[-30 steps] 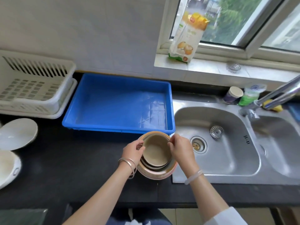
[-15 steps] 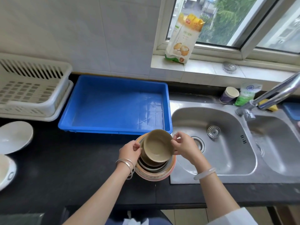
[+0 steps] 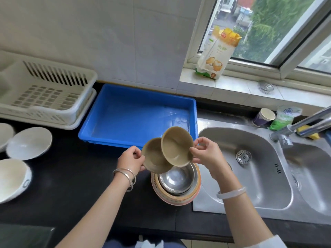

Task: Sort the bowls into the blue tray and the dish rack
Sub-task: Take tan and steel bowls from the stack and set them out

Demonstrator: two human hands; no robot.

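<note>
We hold two tan bowls aloft over the black counter [image 3: 75, 185], one in each hand. Our left hand [image 3: 131, 161] pinches the rim of the lower tan bowl [image 3: 153, 158] at its 9 o'clock edge, thumb on the inside and fingers curled behind. Our right hand [image 3: 206, 153] pinches the upper tan bowl [image 3: 176, 146] at its 3 o'clock rim between thumb and fingers, the remaining fingers loosely bent. The upper bowl tilts toward us and overlaps the lower one; we cannot tell whether the two touch.

Directly beneath them sits the rest of the stack: a steel bowl [image 3: 176, 179] nested inside an orange-rimmed bowl [image 3: 179, 198], on the counter's edge against the sink [image 3: 259, 176]. The blue tray [image 3: 139, 113] lies at 12 o'clock from the stack, with nothing in it. The white dish rack [image 3: 44, 92] stands at 10 o'clock, just beside the tray. White bowls [image 3: 28, 143] rest at 9 o'clock.

On the windowsill, a yellow-topped food packet [image 3: 216, 54] shows pictures of buns; its lettering is too small to read. A paper cup [image 3: 263, 117] stands behind the sink.
</note>
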